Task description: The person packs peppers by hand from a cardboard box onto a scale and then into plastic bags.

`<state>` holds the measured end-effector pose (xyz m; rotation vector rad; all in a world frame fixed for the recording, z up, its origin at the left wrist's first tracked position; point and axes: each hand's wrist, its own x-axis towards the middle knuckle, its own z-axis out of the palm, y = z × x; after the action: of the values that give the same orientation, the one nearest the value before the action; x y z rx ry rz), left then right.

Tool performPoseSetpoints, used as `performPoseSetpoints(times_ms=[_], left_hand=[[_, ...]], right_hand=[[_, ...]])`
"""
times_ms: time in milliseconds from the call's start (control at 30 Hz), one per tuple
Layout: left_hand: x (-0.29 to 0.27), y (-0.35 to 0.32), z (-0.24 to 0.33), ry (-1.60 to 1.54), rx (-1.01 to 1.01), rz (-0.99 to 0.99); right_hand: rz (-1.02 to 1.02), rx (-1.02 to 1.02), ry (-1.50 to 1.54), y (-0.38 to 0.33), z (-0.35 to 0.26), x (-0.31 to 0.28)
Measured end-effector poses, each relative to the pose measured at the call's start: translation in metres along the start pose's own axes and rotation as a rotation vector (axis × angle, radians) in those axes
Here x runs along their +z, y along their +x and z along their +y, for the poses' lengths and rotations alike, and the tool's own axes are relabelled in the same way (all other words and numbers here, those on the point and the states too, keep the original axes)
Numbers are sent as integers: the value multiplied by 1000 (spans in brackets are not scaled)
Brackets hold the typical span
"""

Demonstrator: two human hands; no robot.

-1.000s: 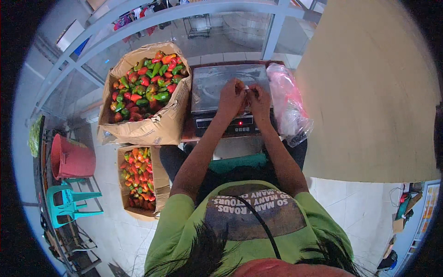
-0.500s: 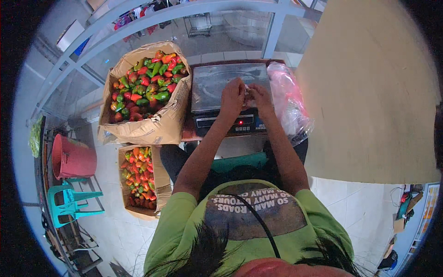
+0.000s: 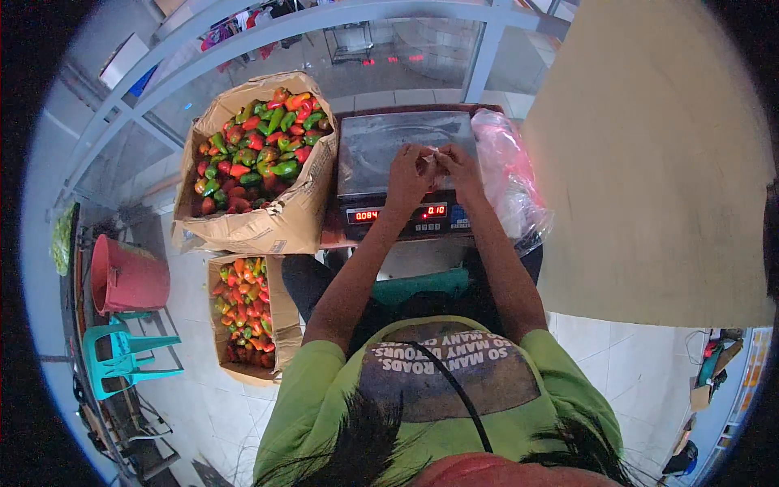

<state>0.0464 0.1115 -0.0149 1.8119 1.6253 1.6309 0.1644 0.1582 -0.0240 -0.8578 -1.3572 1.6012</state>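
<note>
Clear bag [image 3: 432,157], both hands now pinching it, over scale [image 3: 381,146]

Person, seen from above: lime-green short-sleeved T-shirt [image 3: 324,390] with a dark grey printed chest panel [image 3: 450,377]; thin black cord [image 3: 458,398] crossing it; dark hair [image 3: 365,446]; bare forearms.

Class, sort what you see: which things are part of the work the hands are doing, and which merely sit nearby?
In use: left hand and right hand pinching a small clear plastic bag over the grey digital scale.

Nearby: cardboard boxes of red and green peppers, pink bag bundle, red bucket, teal plastic chair.
</note>
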Motion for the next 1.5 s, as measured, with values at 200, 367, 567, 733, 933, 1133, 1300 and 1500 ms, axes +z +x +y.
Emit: performPoseSetpoints(times_ms=[200, 367, 567, 733, 933, 1133, 1300, 1500], left_hand=[[-1, -1, -3, -14, -89, -38], [-18, 12, -1, -40, 29, -90], [-35, 32, 37, 20, 55, -138], [-46, 43, 65, -65, 106, 27], [-54, 38, 88, -187, -71, 95], [-54, 29, 85, -194, -19, 143], [-56, 26, 76, -114, 20, -149], [-69, 18, 83, 191, 181, -367]], right_hand=[[130, -253, -638, 14, 8, -2], [69, -516, -607, -1, -10, 7], [73, -568, -714, -14, -47, 15], [52, -720, -770, -16, -78, 21], [66, -780, -678, -30, -86, 22], [-93, -660, -726, -49, -92, 20], [-79, -569, -642, -60, -77, 12], [-78, -838, -887, -67, -91, 16]])
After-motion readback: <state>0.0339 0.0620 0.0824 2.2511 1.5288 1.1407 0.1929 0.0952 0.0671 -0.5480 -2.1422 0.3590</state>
